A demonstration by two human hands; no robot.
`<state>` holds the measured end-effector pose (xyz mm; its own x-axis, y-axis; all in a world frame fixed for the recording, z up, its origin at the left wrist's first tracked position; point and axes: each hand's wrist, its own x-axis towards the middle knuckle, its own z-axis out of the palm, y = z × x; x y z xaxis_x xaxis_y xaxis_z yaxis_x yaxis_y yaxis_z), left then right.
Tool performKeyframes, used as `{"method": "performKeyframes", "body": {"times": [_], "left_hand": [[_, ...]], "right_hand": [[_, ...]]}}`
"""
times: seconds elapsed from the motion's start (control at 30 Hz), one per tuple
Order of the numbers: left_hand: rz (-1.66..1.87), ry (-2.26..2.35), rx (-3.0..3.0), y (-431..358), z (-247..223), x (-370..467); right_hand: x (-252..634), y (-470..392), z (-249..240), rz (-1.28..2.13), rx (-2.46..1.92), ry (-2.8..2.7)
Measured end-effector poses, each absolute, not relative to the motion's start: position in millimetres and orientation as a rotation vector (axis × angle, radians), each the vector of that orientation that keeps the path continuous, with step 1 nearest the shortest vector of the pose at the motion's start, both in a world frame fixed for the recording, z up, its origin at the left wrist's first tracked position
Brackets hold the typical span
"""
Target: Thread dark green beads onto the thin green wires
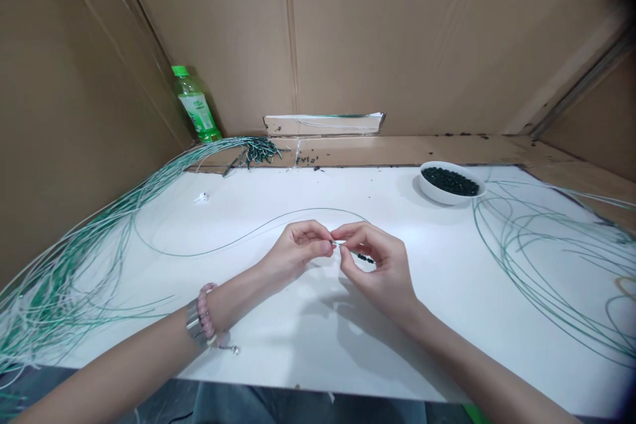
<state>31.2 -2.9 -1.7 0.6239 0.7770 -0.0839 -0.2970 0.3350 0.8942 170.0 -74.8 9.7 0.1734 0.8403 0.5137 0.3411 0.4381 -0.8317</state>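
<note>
Over the middle of the white table, my left hand (304,243) and my right hand (380,258) meet fingertip to fingertip. Both pinch a thin green cord (238,238), which loops out across the table to the left and behind the hands. A short row of dark beads (366,258) shows below the fingers of my right hand, strung on the cord. My left thumb and index finger close on the cord's end near a small dark bit, too small to name. Part of the strung row is hidden by my right fingers.
A white bowl (450,197) of dark beads stands at the back right. Green cords (527,265) lie coiled at right; a large bundle of cords (84,265) spreads at left, its beaded ends at the back. A green bottle (196,106) leans against the cardboard wall (348,33).
</note>
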Motion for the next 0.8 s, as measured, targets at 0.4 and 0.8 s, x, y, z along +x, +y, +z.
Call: {"method": "performKeyframes", "body": {"times": [0.4,0.8], "left_hand": [[0.787,0.602,1.168,-1.5,-7.1,29.8],[0.882,0.694,1.241,-3.1,-1.8,28.3]], "right_hand": [[171.6,-75.6,7.1,0.44,-1.134,-1.466],[176.1,-73.5,7.8,0.484,-1.182,-1.449]]}}
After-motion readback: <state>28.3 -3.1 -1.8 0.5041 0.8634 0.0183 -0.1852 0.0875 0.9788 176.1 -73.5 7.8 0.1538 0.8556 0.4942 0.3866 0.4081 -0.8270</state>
